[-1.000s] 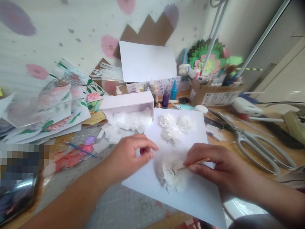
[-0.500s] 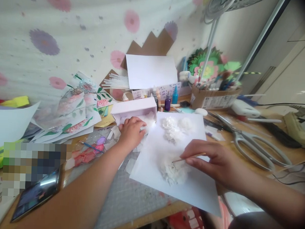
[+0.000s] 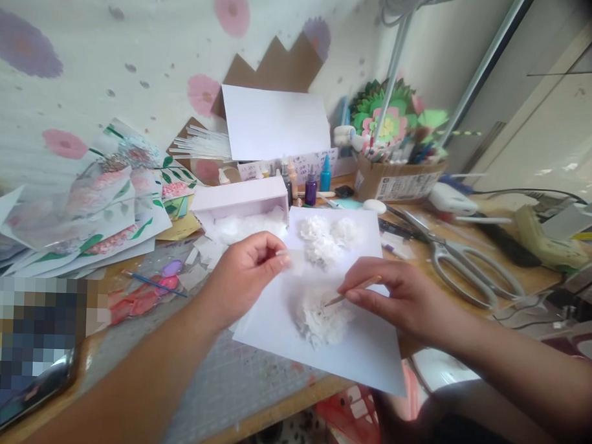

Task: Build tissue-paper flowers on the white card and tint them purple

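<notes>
Landmark: the white sheet (image 3: 369, 341) lying on the worktop (image 3: 279, 412).

Left hand (image 3: 243, 275): positioned at the sheet's left edge, fingers pinched narrow on a small white tissue piece (image 3: 295, 257). The piece is clear of the sheet surface and not yet attached to anything.

Right hand (image 3: 395, 297): positioned over the right half of the sheet, fingers closed around a thin wooden stick (image 3: 352, 293). The stick tip points left and down, touching the top of the near tissue flower (image 3: 319, 317).

Near tissue flower: sits in the centre of the sheet, a ruffled white mass. It appears partly built; its outline is uneven, and the piece in the left hand suggests more layers remain to be added.

Far tissue flowers (image 3: 327, 239): a cluster at the far end of the sheet, apart from both hands. They appear full and finished.

White box (image 3: 238, 204): just beyond the sheet's far-left corner, open toward the person, holding loose white tissue pieces. Supply remains.

Scissors (image 3: 462, 266): to the right of the sheet, lying flat, untouched.

Small bottles (image 3: 309, 183): beyond the sheet's far edge, upright.

Painted flower sheets (image 3: 112, 209): well to the left of the sheet, stacked loosely.
</notes>
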The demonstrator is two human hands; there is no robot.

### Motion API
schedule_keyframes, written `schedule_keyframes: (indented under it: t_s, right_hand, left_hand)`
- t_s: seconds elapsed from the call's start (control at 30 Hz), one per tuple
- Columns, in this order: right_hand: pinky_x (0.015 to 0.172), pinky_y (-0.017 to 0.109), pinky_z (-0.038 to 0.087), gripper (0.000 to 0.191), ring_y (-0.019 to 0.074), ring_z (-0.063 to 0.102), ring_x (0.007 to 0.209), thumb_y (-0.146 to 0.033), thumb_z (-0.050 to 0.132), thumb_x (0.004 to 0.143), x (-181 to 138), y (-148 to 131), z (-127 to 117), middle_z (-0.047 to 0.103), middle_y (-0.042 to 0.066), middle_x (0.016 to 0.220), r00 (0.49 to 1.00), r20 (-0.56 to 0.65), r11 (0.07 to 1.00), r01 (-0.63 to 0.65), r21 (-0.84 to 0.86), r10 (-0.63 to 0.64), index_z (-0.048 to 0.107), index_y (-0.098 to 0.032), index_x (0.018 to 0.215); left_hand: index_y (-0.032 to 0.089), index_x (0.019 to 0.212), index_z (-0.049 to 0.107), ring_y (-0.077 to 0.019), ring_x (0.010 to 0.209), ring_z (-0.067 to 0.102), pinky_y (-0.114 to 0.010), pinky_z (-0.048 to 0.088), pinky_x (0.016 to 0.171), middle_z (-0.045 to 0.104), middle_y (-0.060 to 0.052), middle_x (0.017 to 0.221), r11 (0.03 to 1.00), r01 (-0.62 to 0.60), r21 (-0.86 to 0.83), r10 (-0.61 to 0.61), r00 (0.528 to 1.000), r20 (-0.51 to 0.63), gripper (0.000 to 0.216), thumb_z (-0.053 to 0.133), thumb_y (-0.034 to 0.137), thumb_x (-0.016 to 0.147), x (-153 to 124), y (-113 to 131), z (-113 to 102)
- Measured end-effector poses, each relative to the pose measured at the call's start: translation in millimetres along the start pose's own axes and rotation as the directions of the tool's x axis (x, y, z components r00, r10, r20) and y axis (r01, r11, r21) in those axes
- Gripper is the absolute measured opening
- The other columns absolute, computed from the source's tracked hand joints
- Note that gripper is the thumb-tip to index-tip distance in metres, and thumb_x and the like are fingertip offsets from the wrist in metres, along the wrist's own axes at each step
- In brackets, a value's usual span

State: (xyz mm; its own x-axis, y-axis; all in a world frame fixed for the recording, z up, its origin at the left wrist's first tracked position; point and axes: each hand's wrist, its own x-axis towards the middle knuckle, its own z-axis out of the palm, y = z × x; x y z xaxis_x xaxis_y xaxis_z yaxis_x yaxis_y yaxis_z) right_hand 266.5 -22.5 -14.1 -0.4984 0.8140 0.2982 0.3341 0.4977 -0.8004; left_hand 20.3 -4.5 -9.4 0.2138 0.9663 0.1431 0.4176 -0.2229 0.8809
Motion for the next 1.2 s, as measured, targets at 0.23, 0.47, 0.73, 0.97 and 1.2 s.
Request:
schedule_keyframes:
  t_s: [0.23,0.47,0.73,0.97,1.2]
  right_hand:
    - [0.072,0.026,0.050,0.013,0.0135,0.065,0.079,-0.024,0.062,0.086,-1.4,-1.8,6.6,0.070,0.006,0.084,0.991,0.134,1.000,0.009,0.020,-0.012,0.072,-0.015,0.088]
    - [0.072,0.029,0.051,0.015,0.0146,0.064,0.078,-0.025,0.060,0.088,-3.5,-5.4,1.9,0.070,0.007,0.085,0.990,0.141,1.000,0.003,-0.025,0.000,0.071,-0.016,0.086]
    - [0.071,0.028,0.051,0.014,0.0141,0.065,0.076,-0.026,0.059,0.088,-4.1,-10.5,-2.7,0.070,0.006,0.083,0.989,0.141,0.996,-0.031,-0.079,0.042,0.069,-0.017,0.085]
    - [0.070,0.028,0.050,0.015,0.0147,0.065,0.075,-0.025,0.060,0.086,-3.9,-10.6,-4.2,0.070,0.007,0.082,0.986,0.142,0.994,-0.082,-0.069,0.091,0.070,-0.015,0.085]
    - [0.067,0.028,0.049,0.013,0.0145,0.064,0.071,-0.026,0.063,0.085,-6.6,-15.6,-7.8,0.069,0.003,0.077,0.994,-0.113,1.000,-0.011,0.019,0.013,0.069,-0.021,0.075]
  left_hand:
    - [0.022,0.080,0.047,-0.0102,0.056,0.048,-0.022,0.036,0.055,0.051,0.008,0.060,0.990,0.129,-0.063,-0.109,0.963,0.247,0.012,0.049,0.030,0.088,-13.4,17.6,22.0]
    - [0.023,0.082,0.046,-0.0124,0.053,0.049,-0.025,0.038,0.052,0.066,0.004,0.069,0.974,0.212,0.078,-0.226,0.918,0.326,0.011,0.047,0.032,0.088,-15.8,9.8,31.0]
    - [0.022,0.082,0.048,-0.0174,0.071,0.067,-0.024,0.039,0.055,0.069,0.001,0.072,0.953,0.298,-0.056,-0.249,0.876,0.414,0.011,0.049,0.030,0.088,-16.0,7.2,35.5]
    - [0.021,0.080,0.051,-0.0179,0.071,0.067,-0.023,0.039,0.052,0.064,0.003,0.068,0.943,0.331,-0.043,-0.284,0.864,0.415,0.009,0.052,0.029,0.085,-14.7,6.4,39.2]
    - [0.023,0.079,0.055,-0.0165,0.059,0.059,-0.022,0.039,0.044,0.062,0.003,0.062,0.937,0.331,0.112,-0.349,0.862,0.368,0.009,0.054,0.032,0.082,-16.1,9.2,43.1]
